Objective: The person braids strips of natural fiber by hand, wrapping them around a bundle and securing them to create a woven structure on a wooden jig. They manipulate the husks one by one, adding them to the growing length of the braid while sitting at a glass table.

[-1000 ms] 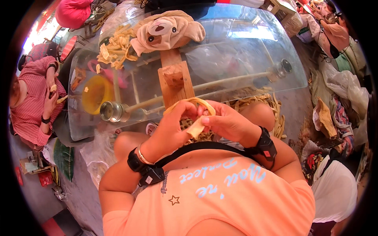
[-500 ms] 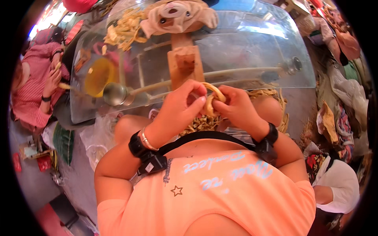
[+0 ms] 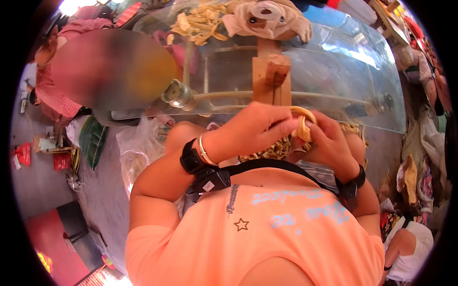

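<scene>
A pale yellow, dried-looking strip [image 3: 305, 114] is bent into a loop in front of me, its exact kind unclear. My left hand [image 3: 268, 125] pinches the left end of it, thumb and fingers together. At the right side of the loop, my right hand [image 3: 331, 143] grips the strip between thumb and fingers. Below, between my legs, lies a heap of small yellowish-brown pieces [image 3: 272, 151], partly hidden by my hands. More yellow strips [image 3: 352, 127] lie beyond my right hand.
Ahead is a glass-topped table [image 3: 334, 76] bearing a pile of yellow strips [image 3: 198, 24], a beige plush dog [image 3: 269, 19] and a wooden block stand [image 3: 272, 86]. A clear plastic bag [image 3: 140, 148] lies left. A seated person [image 3: 410, 248] is at the lower right; a blurred patch covers the upper left.
The whole view has swung, so the table, my hands and the strip sit farther right in the picture. Both hands still hold the loop, with only slight finger movement.
</scene>
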A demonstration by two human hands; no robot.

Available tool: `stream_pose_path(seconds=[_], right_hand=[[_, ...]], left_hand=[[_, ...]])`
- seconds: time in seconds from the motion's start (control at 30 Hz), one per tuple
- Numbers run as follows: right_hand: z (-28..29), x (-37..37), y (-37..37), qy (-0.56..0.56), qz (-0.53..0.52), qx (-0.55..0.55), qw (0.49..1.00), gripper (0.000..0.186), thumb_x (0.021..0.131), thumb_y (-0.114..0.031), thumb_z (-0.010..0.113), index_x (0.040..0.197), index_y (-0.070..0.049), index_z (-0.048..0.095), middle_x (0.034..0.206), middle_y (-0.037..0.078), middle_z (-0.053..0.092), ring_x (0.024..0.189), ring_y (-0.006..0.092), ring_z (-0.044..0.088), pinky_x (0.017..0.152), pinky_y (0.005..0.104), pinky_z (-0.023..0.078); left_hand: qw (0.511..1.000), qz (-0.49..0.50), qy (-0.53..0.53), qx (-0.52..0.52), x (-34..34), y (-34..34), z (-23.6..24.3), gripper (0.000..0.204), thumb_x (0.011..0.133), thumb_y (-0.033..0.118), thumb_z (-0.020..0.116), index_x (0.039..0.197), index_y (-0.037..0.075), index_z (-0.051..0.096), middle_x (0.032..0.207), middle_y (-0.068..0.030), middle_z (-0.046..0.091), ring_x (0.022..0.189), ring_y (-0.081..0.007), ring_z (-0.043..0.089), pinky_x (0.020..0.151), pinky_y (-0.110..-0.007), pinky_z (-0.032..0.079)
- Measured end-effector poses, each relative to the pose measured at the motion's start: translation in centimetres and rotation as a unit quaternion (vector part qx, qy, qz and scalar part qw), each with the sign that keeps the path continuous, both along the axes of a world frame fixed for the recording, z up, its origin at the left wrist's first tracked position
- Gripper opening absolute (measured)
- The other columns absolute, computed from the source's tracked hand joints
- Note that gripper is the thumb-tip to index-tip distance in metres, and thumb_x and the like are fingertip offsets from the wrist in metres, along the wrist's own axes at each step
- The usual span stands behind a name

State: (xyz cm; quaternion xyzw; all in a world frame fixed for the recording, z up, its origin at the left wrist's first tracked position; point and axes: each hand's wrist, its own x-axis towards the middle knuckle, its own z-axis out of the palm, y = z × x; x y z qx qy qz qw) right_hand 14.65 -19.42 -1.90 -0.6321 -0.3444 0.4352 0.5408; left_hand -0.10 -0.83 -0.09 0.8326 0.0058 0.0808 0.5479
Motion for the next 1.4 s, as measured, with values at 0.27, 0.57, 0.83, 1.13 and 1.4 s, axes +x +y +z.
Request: stream_pose_path(seconds=[0.27,0.57,0.83,1.13,1.4], right_hand=[[3.7,-2.3,1.7,-0.104,0.156,0.079,0.979,0.037,0.086,0.004,0.043,0.116,-0.001,0.064,0.072,0.002,0.057,0.06,0.0103,0.051,0.057,0.0254,0.044],[2.6,-7.8,8.4,0.213,0.204,0.049,0.954,0.024,0.097,-0.026,0.063,0.107,-0.005,0.057,0.066,-0.002,0.054,0.049,0.0055,0.046,0.044,0.0212,0.031],[1.4,-10.4,9.6,0.319,0.222,0.089,0.917,0.032,0.1,-0.031,0.06,0.12,-0.006,0.057,0.066,-0.003,0.049,0.055,0.0061,0.049,0.048,0.0206,0.034],[1.0,-11.5,8.6,0.373,0.259,0.117,0.883,0.032,0.101,-0.033,0.058,0.121,-0.008,0.057,0.077,-0.003,0.052,0.057,0.0066,0.049,0.05,0.0224,0.038],[2.0,-12.2,8.3,0.404,0.174,0.153,0.885,0.027,0.099,-0.029,0.058,0.115,-0.007,0.058,0.082,0.0,0.056,0.061,0.0073,0.052,0.052,0.0223,0.041]], left_hand=[[0.949,0.187,-0.085,-0.239,0.2,4.6,5.8,0.033,0.106,0.026,0.047,0.079,0.006,0.053,0.064,0.0013,0.047,0.055,-0.0084,0.044,0.055,-0.025,0.04],[0.917,0.189,-0.143,-0.321,3.2,3.0,5.6,0.03,0.104,0.024,0.048,0.08,0.007,0.05,0.064,0.001,0.044,0.056,-0.0092,0.041,0.053,-0.026,0.039],[0.841,0.234,-0.232,-0.429,2.5,4.4,7.2,0.027,0.101,0.025,0.053,0.078,0.012,0.046,0.065,0.0027,0.042,0.057,-0.0087,0.039,0.055,-0.025,0.035],[0.808,0.268,-0.254,-0.459,2.3,3.3,7.1,0.025,0.098,0.022,0.056,0.077,0.012,0.047,0.062,0.003,0.04,0.056,-0.0092,0.037,0.054,-0.026,0.034],[0.684,0.238,-0.283,-0.628,2.5,3.8,6.8,0.029,0.099,0.019,0.054,0.072,0.011,0.044,0.059,0.0026,0.039,0.053,-0.0109,0.036,0.052,-0.027,0.033]])
